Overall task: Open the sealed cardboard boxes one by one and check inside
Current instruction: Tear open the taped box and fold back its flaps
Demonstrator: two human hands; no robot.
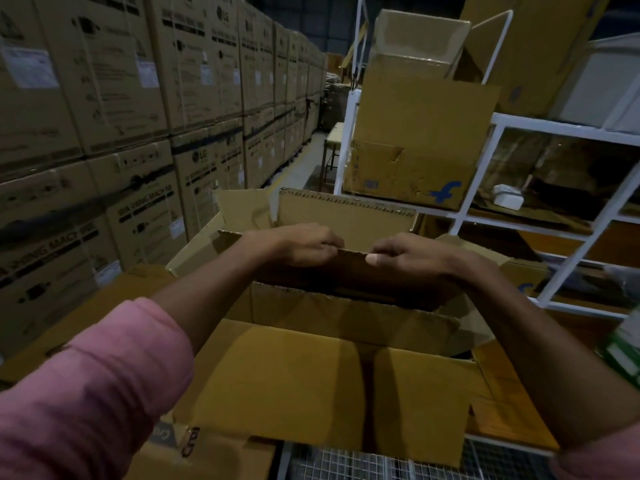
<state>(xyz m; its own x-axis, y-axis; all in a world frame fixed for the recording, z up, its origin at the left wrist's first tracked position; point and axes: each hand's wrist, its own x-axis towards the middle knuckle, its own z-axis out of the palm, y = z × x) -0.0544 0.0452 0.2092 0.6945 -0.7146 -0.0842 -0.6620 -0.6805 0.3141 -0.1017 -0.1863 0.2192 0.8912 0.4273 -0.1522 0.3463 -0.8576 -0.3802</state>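
An open brown cardboard box (322, 386) stands right in front of me, its near flap folded down toward me. Both hands grip the top edge of one raised inner flap (353, 271). My left hand (304, 244) curls over the flap's left part. My right hand (412, 252) pinches its right part, thumb on the near side. Behind them the far flap (346, 213) stands upright. The flaps and my arms hide the inside of the box. Pink sleeves cover both upper arms.
A tall wall of stacked printed appliance cartons (121, 116) runs along the left. A white metal rack (540, 129) on the right holds an open box with a blue logo (415, 147). A wire-mesh surface (346, 464) lies under the box. A narrow aisle (304, 157) leads away.
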